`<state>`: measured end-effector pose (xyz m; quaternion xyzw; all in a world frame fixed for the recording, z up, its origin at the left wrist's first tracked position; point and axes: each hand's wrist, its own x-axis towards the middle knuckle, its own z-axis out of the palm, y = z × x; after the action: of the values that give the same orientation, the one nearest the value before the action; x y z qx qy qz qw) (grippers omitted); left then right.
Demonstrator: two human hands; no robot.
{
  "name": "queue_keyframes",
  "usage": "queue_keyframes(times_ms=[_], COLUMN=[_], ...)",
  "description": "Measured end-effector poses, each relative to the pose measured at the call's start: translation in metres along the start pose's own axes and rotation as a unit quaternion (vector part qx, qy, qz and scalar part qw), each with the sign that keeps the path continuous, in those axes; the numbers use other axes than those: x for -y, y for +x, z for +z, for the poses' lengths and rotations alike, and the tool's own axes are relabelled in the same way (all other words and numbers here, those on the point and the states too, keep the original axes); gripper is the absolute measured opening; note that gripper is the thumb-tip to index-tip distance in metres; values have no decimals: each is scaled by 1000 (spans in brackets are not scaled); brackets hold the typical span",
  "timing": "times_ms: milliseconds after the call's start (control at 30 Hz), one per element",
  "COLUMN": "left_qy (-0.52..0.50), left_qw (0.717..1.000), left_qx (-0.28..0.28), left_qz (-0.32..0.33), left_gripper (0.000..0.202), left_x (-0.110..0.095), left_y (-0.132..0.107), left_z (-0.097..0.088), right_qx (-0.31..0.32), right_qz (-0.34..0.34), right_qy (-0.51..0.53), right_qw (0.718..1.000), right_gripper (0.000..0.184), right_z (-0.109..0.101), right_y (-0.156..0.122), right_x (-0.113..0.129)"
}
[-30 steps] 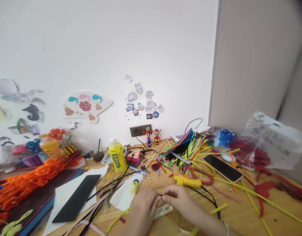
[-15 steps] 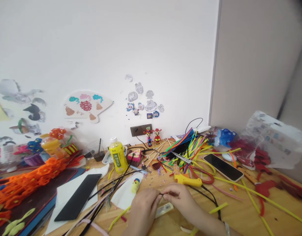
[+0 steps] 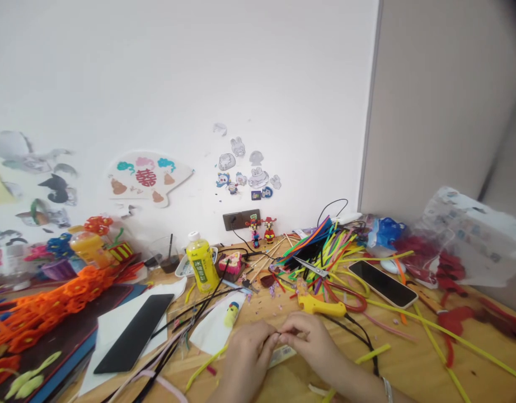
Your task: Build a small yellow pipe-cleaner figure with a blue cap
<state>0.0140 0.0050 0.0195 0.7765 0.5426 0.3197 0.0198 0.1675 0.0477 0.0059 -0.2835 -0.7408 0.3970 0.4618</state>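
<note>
My left hand [image 3: 245, 358] and my right hand [image 3: 310, 344] meet fingertip to fingertip low in the middle of the view, above the wooden table [image 3: 409, 369]. Both pinch a short thin dark piece [image 3: 278, 334], probably a bit of pipe cleaner, held between them. A pale stick-shaped object [image 3: 283, 354] lies on the table just under the hands. A yellow glue gun [image 3: 320, 306] with a black cord lies right behind my right hand.
A heap of coloured pipe cleaners [image 3: 325, 252] with scissors [image 3: 310, 267] sits behind; a phone [image 3: 381, 284] lies right. A yellow bottle [image 3: 202, 262], black pipe cleaners [image 3: 186, 330], a dark flat slab [image 3: 134, 333] and orange pipe-cleaner work [image 3: 52, 302] fill the left. Plastic bags [image 3: 468, 235] stand at the right.
My hands stay pinched together on the small piece, with only slight finger movement. The camera has tilted a little, shifting the scene.
</note>
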Motion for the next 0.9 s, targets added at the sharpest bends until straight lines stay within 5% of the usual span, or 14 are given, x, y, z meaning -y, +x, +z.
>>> queue_keyframes(times_ms=[533, 900], left_qy=[-58, -86], left_qw=[998, 996], left_qx=[14, 27], left_qz=[-17, -19], left_gripper=[27, 38], left_x=[0, -1], left_y=[-1, -1], left_z=[1, 3], right_qx=[-9, 47], right_qz=[-24, 93], right_qy=[-25, 159], right_qw=[999, 982], right_gripper=[23, 32], right_z=[0, -3], right_y=[-1, 4], right_x=[8, 8])
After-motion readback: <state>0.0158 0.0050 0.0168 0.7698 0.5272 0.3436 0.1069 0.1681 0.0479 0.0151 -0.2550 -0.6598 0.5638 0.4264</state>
